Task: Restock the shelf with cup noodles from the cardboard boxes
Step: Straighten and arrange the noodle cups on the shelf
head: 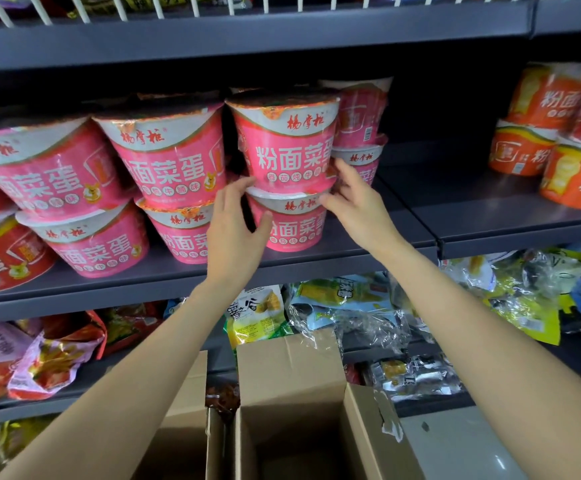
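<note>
Both hands open: left hand [235, 230] and right hand [355, 199] flank the two-high pink cup stack [289, 174] near the shelf [351, 251] front edge. Orange cups [559, 143] far right; open cardboard box [303, 403] below.

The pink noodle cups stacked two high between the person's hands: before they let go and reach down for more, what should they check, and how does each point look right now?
1. Top pink cup sits squarely on the bottom pink cup: ok, upright and centred.
2. Bottom cup fully on the shelf: ok, its base sits behind the front edge.
3. Left hand free of the stack: cannot tell; its fingers are relaxed near the cups, contact unclear.
4. Right hand free: cannot tell, its fingertips are at the cups' side.
5. Space for more: ok, bare shelf to the right.
6. Stock left in the cardboard box: cannot tell, its inside is dark.
</note>
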Demonstrator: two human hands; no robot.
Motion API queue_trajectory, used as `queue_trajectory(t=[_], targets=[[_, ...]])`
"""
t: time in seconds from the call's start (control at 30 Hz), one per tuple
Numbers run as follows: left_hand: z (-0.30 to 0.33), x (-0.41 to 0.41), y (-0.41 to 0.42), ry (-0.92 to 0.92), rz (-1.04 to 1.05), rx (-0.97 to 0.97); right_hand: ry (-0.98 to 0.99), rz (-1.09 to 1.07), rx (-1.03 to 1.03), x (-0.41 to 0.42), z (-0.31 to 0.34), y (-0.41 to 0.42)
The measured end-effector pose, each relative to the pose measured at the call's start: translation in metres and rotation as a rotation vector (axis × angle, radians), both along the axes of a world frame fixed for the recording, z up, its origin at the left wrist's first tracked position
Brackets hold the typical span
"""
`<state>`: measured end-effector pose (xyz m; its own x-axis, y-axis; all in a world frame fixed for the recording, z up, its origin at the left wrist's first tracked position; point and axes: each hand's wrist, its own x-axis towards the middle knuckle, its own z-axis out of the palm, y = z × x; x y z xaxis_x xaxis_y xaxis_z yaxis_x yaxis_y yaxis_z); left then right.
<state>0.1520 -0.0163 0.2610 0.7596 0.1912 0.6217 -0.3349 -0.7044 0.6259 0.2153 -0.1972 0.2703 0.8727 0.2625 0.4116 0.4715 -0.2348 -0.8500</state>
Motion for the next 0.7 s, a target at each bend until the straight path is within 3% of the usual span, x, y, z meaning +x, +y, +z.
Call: queue_trajectory(t=[0.17,0.23,0.4,0.5,0.7], targets=[[0.002,0.013,0.001,-0.206,0.096,0.404,-0.583,-0.515,-0.327,0.036,-0.017,-0.046],[0.007,0.020,0.004,-0.250,0.083,0.478,-0.657,-0.636,-0.511,0.065,-0.018,-0.056],[0.012,0.026,0.008,-0.314,0.073,0.559,-0.550,-0.594,-0.703,0.127,-0.009,-0.051],[0.011,0.028,0.008,-0.289,0.086,0.548,-0.452,-0.573,-0.652,0.146,-0.002,-0.044],[0.014,0.028,0.007,-0.291,0.085,0.555,-0.490,-0.476,-0.593,0.142,0.008,-0.056]])
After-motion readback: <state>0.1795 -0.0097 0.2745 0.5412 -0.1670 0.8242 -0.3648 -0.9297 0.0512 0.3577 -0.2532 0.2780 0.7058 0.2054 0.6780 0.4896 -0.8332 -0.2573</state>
